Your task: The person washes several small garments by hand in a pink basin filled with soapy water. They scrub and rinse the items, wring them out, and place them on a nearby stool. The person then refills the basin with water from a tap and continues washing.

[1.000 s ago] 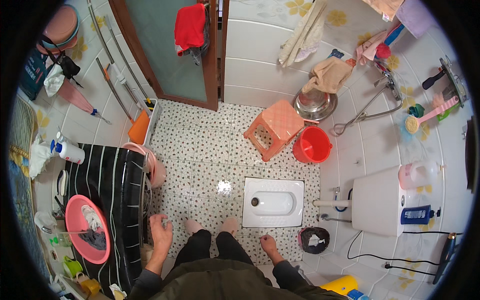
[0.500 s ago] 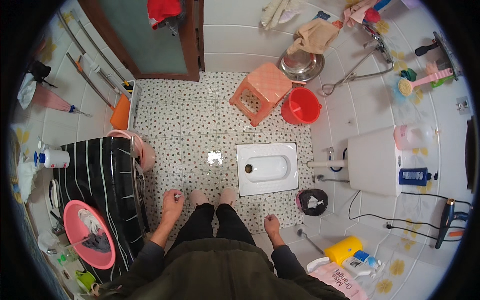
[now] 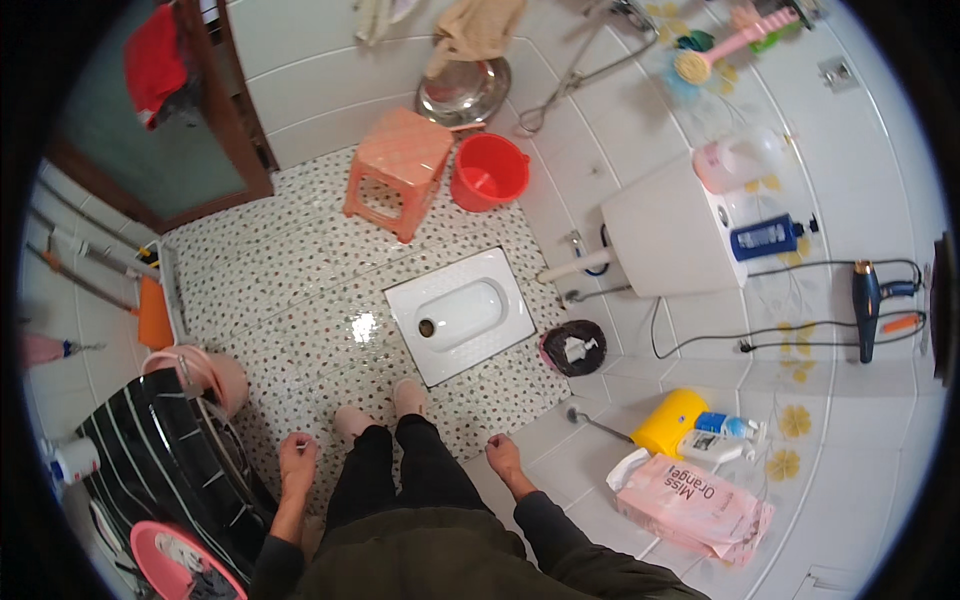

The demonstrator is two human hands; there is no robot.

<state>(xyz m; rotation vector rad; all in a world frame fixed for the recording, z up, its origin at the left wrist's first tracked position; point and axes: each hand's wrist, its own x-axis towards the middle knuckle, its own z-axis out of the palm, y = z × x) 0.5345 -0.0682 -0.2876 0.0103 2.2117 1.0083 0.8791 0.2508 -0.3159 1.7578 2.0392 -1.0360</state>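
Observation:
My left hand [image 3: 297,462] hangs in front of me with its fingers curled together, near the black striped counter cover. A tiny pale bit shows at its fingertips, too small to name. My right hand [image 3: 504,456] is loosely closed, and no object shows in it. Between and beyond the hands, the white squat toilet [image 3: 462,314] is set in the speckled tile floor. To its right stands a small black-lined waste bin [image 3: 560,352] with crumpled white paper inside. A pink tissue pack [image 3: 690,508] lies on the ledge to the right of my right hand.
An orange plastic stool [image 3: 403,150] and a red bucket [image 3: 490,172] stand at the back. A white cistern [image 3: 665,235] is on the right wall, near a hair dryer [image 3: 866,310]. A yellow cylinder [image 3: 670,424] and bottles sit on the ledge. Left are pink buckets [image 3: 225,378] and a pink basin [image 3: 150,545].
My view has turned to the right, so the room's contents sit further left and tilted. The tissue pack shows more fully. Both hands stay low and closed.

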